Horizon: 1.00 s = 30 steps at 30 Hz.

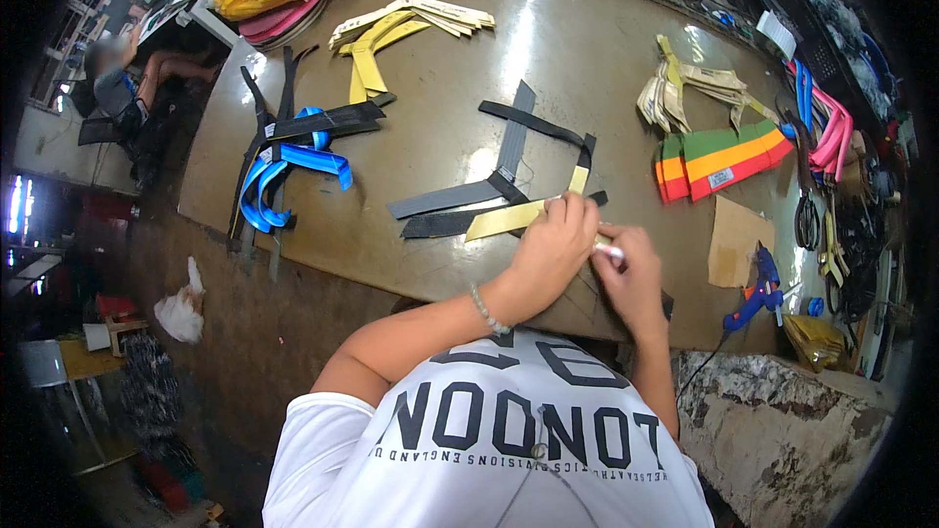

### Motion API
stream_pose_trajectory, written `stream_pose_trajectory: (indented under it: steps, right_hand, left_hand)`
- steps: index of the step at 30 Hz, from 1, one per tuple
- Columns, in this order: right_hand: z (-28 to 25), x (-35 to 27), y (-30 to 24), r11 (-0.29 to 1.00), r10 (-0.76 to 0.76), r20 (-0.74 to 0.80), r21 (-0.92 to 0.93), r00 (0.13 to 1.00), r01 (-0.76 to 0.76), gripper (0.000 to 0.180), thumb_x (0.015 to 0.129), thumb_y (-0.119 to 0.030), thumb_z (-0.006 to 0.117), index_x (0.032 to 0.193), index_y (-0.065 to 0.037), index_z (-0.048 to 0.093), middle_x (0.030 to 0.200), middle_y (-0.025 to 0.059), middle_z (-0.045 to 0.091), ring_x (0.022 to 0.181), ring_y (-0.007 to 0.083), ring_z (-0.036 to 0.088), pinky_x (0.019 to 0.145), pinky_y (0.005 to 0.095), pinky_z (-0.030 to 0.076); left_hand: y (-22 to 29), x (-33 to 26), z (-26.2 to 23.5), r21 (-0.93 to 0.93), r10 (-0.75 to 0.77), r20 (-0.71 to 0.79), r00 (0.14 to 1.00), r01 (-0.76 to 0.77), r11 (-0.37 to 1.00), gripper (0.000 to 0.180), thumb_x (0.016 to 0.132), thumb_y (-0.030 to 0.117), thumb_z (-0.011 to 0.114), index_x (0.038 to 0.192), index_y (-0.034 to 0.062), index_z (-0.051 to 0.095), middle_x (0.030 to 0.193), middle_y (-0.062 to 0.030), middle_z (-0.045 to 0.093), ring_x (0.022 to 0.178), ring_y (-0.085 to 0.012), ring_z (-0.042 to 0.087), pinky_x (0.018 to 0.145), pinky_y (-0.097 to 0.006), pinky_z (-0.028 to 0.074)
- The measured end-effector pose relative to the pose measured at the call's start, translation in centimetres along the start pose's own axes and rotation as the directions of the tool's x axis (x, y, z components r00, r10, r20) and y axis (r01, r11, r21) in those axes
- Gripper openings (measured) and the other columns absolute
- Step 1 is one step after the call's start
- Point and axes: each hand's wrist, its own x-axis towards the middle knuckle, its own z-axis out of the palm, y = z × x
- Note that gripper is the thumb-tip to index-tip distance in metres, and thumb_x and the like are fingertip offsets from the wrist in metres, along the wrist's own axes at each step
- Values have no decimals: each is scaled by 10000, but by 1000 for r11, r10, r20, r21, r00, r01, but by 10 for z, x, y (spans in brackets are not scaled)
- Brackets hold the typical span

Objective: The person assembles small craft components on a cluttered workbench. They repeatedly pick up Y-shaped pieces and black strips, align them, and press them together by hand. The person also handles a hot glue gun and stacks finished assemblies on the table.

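My left hand (pixel 553 249) presses down on a yellow strap (pixel 504 220) that lies across dark grey and black straps (pixel 469 198) on the brown worktable (pixel 587 59). My right hand (pixel 631 279) is closed around a thin white pen-like tool (pixel 608 251), its tip at the strap beside the left hand's fingers. A bead bracelet sits on my left wrist. More black straps (pixel 533 124) form a crossed shape just beyond the hands.
Blue and black straps (pixel 289 161) lie at the left, cream and yellow straps (pixel 406 24) at the back, striped red-yellow-green pieces (pixel 724 156) and a cardboard piece (pixel 736 240) at the right. A blue glue gun (pixel 758 293) rests near the table edge. Another person sits far left.
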Motion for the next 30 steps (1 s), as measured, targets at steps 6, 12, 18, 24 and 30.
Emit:
stream_pose_trajectory:
  steps: [6,12,18,24,30]
  right_hand:
    - [-16,-23,4,931,363,-321,163,875,-327,234,988,-205,545,892,4,587,738,96,554,662,124,496,595,303,424]
    - [-8,-47,4,987,97,-396,-83,913,-140,111,898,-60,625,971,23,623,890,155,598,754,308,598,678,390,485]
    - [-4,-46,2,969,16,-391,-221,920,-111,152,850,-17,634,1001,-5,626,928,151,587,849,347,575,743,426,469]
    - [-5,-50,-1,862,-38,-235,-500,971,-88,203,783,-49,628,980,-4,624,872,117,550,828,293,562,696,374,492]
    - [-19,-59,-13,815,-82,-120,-579,989,-3,218,745,-93,611,946,-9,617,856,82,537,824,254,568,677,339,510]
  left_hand:
    - [4,3,15,220,26,-33,999,-18,975,570,933,391,519,1302,-43,543,1401,-170,492,908,-182,516,723,-266,439]
    - [21,4,17,36,-131,-57,990,134,990,913,810,685,529,1328,-67,512,1422,-174,473,950,-223,488,766,-313,389]
    - [30,9,13,123,-167,11,986,164,979,960,802,720,492,1333,-80,503,1426,-189,467,946,-227,480,764,-335,381]
    - [37,14,6,226,-174,93,980,149,963,1004,777,736,467,1339,-96,485,1421,-202,468,1037,-242,499,803,-345,401]
    - [35,18,2,172,-140,97,985,122,977,1020,768,733,485,1324,-121,483,1406,-237,467,1007,-248,512,809,-341,431]
